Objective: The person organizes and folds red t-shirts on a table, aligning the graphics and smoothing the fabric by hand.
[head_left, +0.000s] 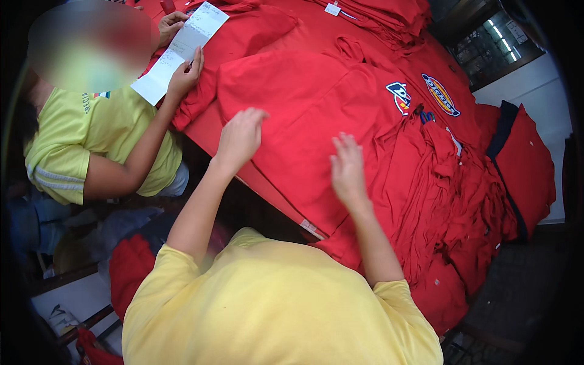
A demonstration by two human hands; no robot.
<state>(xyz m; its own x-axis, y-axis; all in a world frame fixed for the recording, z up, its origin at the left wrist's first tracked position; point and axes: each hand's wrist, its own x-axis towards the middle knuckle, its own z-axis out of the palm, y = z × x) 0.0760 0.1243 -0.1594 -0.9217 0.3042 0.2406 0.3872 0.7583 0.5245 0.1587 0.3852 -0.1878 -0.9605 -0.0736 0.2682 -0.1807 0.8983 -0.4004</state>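
A red garment (298,103) lies spread over the table in front of me, its cloth smooth with a few soft folds. Above its near left part is my left hand (240,137), fingers loosely bent and nothing visible in them. My right hand (348,169), slightly blurred, hovers or rests by the garment's right part with its fingers apart. Whether either hand touches the cloth I cannot tell. Further right, printed emblems (440,95) in yellow, blue and white show on other red garments, and a heap of crumpled red cloth (426,201) lies beside my right forearm.
At the left, a co-worker in a yellow shirt (115,146) holds a creased white sheet of paper (182,52) with handwriting. More red garments (389,15) are piled at the far side. A red bundle with a dark band (526,164) stands at the right. The table edge (267,193) runs diagonally before me.
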